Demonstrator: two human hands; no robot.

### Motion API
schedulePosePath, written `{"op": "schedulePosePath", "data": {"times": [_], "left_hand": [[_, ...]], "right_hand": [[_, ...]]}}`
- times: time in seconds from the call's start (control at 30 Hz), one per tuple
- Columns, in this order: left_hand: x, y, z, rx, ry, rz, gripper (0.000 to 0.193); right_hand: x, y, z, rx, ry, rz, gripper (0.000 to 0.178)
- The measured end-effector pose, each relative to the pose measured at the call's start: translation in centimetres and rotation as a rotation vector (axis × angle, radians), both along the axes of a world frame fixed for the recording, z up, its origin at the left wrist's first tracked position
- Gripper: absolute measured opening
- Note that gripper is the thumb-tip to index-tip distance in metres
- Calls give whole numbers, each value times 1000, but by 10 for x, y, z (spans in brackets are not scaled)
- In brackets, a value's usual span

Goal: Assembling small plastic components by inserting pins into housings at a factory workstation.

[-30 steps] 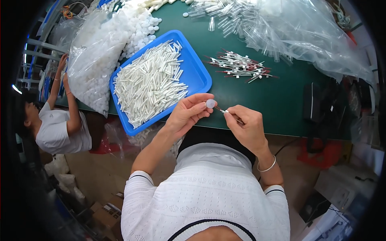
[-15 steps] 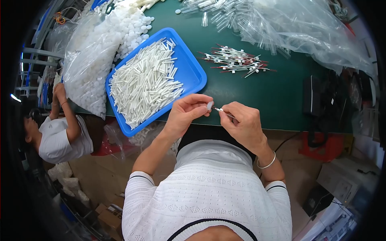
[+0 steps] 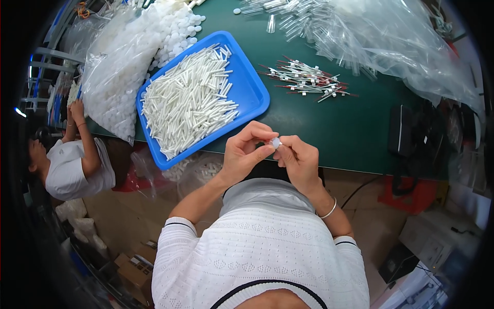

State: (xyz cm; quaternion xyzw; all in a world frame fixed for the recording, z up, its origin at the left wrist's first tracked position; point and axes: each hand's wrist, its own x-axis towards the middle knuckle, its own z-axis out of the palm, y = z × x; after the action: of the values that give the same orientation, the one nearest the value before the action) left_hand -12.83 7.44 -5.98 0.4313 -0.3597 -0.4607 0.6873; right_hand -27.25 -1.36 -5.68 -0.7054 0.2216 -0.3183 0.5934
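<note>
1. The left hand [image 3: 246, 152] is bent in from the lower left, its thumb and forefinger brought together at the tips in a pinch.
2. A small, round, translucent white disc [image 3: 276, 143] is held at those tips, just in front of the near table edge.
3. The right hand [image 3: 301, 158] is brought in from the lower right, its fingers curled and its fingertips pressed close against the disc's right side; whether anything else is gripped there cannot be told.
4. Both forearms are angled inward, and the hands are nearly joined at the disc.
5. The left hand is bordered closely by the rim of a shallow blue plastic tray [image 3: 248, 92], in which slim white tubes [image 3: 188, 100] are heaped.
6. Beyond the right hand, a stretch of dark green tabletop [image 3: 345, 131] is left uncovered, bounded at the far side by a pile of thin red-and-white wired pieces [image 3: 311, 80] and at the right by a black box [image 3: 401, 131].
</note>
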Motion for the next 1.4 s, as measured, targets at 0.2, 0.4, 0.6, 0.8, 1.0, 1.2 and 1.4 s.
{"op": "schedulePosePath", "data": {"times": [0.2, 0.4, 0.6, 0.8, 1.0, 1.2, 1.4], "left_hand": [[19, -3, 22, 48, -588, -83, 28], [100, -23, 28, 277, -1300, 276, 10], [122, -43, 5, 376, -1737, 300, 10], [83, -37, 31, 266, -1137, 201, 10], [44, -15, 24, 239, -434, 87, 15], [42, -10, 17, 188, -406, 85, 16], [41, -15, 31, -30, -927, 263, 14]], "right_hand": [[-4, -42, -6, -77, 9, 312, 13], [-6, -32, 5, 613, -75, 310, 16], [0, -33, 4, 589, -175, 248, 24], [16, -38, 15, 419, -339, 43, 28], [20, -37, 19, 395, -404, 14, 27], [18, -31, 16, 399, -375, 55, 27], [22, -17, 20, 146, -99, -41, 18]]}}
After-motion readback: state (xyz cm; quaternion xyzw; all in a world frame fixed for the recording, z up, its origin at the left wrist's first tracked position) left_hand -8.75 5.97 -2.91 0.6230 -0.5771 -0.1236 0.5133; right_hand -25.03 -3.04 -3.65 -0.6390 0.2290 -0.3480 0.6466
